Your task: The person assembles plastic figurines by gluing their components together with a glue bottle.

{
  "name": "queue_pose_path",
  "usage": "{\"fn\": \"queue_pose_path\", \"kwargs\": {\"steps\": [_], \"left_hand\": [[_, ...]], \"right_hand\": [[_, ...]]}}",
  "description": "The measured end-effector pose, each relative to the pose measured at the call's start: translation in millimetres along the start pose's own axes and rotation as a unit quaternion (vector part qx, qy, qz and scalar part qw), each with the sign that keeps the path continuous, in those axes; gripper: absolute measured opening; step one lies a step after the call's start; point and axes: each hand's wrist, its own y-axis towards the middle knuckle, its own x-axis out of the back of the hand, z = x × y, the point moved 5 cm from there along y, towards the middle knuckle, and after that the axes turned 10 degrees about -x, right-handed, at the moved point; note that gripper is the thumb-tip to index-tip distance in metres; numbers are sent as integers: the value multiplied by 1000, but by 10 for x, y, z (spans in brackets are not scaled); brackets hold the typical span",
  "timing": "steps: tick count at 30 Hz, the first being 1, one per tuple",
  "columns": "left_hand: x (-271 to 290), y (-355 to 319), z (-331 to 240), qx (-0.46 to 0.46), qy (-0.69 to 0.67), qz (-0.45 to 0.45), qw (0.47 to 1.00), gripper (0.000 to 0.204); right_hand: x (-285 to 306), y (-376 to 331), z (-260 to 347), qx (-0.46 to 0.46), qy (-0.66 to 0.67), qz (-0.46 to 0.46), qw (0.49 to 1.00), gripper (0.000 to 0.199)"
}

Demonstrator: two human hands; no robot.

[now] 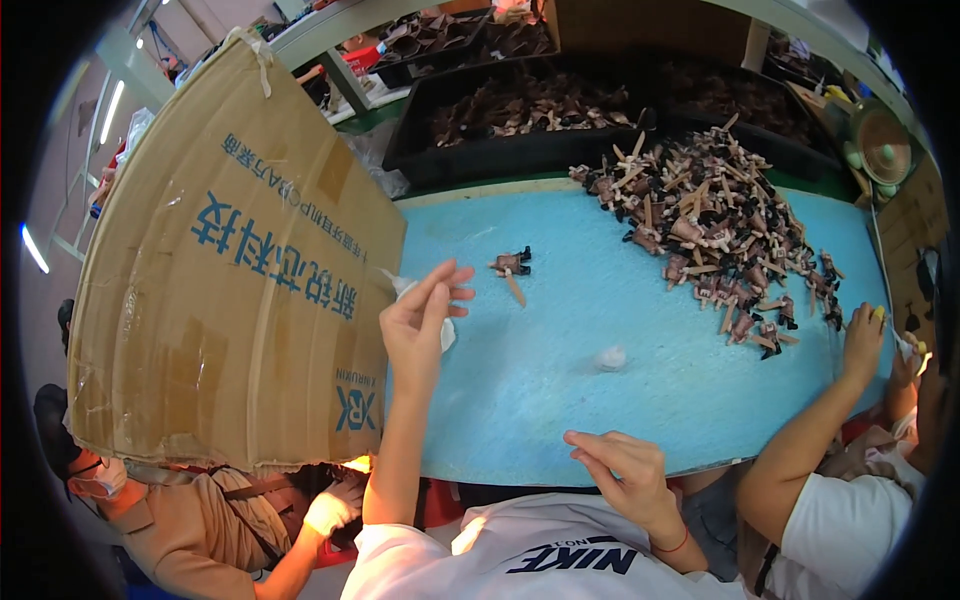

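My left hand [415,320] is raised over the left part of the blue tabletop [520,400], its fingers stretched to the right and seemingly holding nothing. Partly hidden behind it is a white object [448,336] with a pointed tip beside the cardboard; its kind does not show. A small doll-like figure [512,263] in brown with black legs lies by itself beyond my left fingertips. My right hand [625,470] hovers at the table's near edge, thumb and fingers slightly apart with nothing visible between them. Nearest to it on the table is a small white translucent lump [610,358].
A tall cardboard sheet [230,300] walls off the left side. Many similar figures form a heap [710,220] at the back right. Black bins [420,150] of brown parts stand behind. A co-worker's hand [863,340] rests at the right edge; another person [200,530] sits lower left.
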Motion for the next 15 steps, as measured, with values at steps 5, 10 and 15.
{"fn": "queue_pose_path", "kwargs": {"steps": [5,10,15], "left_hand": [[61,-395,-20,55,1,22,998,19],[83,-719,-57,45,113,57,991,14],[127,-997,-203,-52,172,124,976,11]], "right_hand": [[-36,-26,50,-18,-22,27,999,24],[-88,-16,-27,-28,-61,46,997,23],[-161,-35,-63,-40,-79,34,996,23]]}}
